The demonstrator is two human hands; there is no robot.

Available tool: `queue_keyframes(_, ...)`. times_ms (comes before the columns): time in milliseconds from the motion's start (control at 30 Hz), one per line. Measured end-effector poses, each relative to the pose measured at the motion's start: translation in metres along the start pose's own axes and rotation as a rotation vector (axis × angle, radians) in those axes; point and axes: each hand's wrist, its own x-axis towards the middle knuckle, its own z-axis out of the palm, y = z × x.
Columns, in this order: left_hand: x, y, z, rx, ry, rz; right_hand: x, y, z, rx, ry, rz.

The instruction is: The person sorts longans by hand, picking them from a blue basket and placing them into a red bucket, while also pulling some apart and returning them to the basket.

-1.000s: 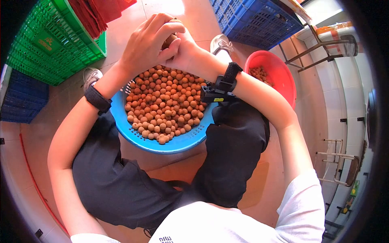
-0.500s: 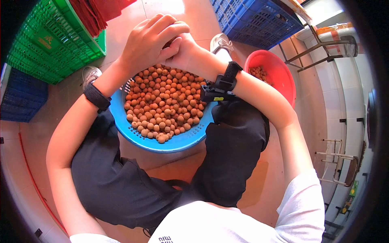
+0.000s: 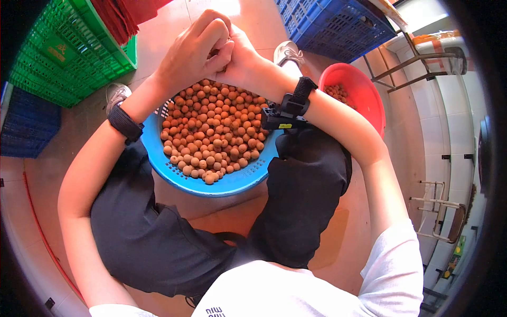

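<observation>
Over the far edge of a blue plastic basin (image 3: 211,189), my two hands meet with their fingers curled together. My left hand (image 3: 198,47) is closed, its knuckles bent over and its thumb pressed toward my right hand. A small brown patch shows between the thumb and fingers, too hidden to name. My right hand (image 3: 244,59) touches it from the right, most of its fingers covered. The basin below holds a heap of round brown longans (image 3: 211,129). Black straps circle both wrists, and the right one carries a small black device (image 3: 285,119).
Right of the basin stands a red basin (image 3: 364,100) with some longans. Green (image 3: 50,58) and dark blue crates (image 3: 29,124) stand at left, a blue crate (image 3: 338,31) at the back right. A metal-framed stand (image 3: 417,58) is beyond it. My knees flank the blue basin.
Both hands have shifted slightly up and stay together. My left fingers, earlier stretched across the right hand, are now bent more tightly.
</observation>
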Motion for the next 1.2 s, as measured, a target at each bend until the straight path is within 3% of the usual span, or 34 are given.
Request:
queue_keyframes(133, -0.003, -0.005, 0.006, -0.109, 0.045, -0.013, 0.002, 0.001, -0.005, -0.069, -0.012, -0.009)
queue_keyframes(300, 0.001, -0.002, 0.006, -0.011, 0.111, 0.103, 0.000, 0.003, -0.005, -0.113, -0.012, -0.030)
queue_keyframes(433, 0.004, 0.000, 0.002, 0.125, 0.058, 0.157, -0.010, 0.006, -0.020, -0.995, -0.216, -0.600)
queue_keyframes(600, 0.012, 0.015, 0.000, 0.139, 0.068, 0.156, -0.011, -0.004, -0.027, -1.799, -0.366, -0.974)
queue_keyframes(667, 0.011, 0.015, 0.000, 0.118, 0.054, 0.138, -0.012, 0.003, -0.018, -0.721, -0.245, -0.449)
queue_keyframes(733, 0.008, 0.012, 0.000, 0.068, 0.039, 0.118, -0.016, 0.006, -0.014, -0.143, -0.248, -0.154)
queue_keyframes(767, 0.006, 0.010, 0.001, 0.055, 0.033, 0.094, -0.018, 0.004, -0.015, -0.099, -0.325, -0.128)
queue_keyframes(833, 0.002, 0.006, 0.002, 0.027, 0.020, 0.047, -0.016, 0.008, -0.019, -0.242, -0.456, -0.311)
queue_keyframes(867, 0.001, 0.006, 0.002, 0.026, 0.010, 0.042, -0.009, 0.017, -0.023, -0.431, -0.507, -0.522)
queue_keyframes(933, 0.000, 0.006, 0.003, 0.023, -0.010, 0.031, -0.008, 0.015, -0.027, -0.970, -0.528, -0.828)
queue_keyframes(967, -0.001, 0.005, 0.003, 0.033, -0.018, 0.036, -0.014, 0.003, -0.029, -1.323, -0.493, -0.913)
queue_keyframes(1033, -0.003, 0.005, 0.004, 0.053, -0.033, 0.045, -0.015, -0.004, -0.034, -1.670, -0.415, -1.007)
queue_keyframes(1200, -0.002, 0.003, 0.004, 0.007, -0.069, 0.069, -0.017, 0.002, -0.040, -1.623, -0.291, -0.987)
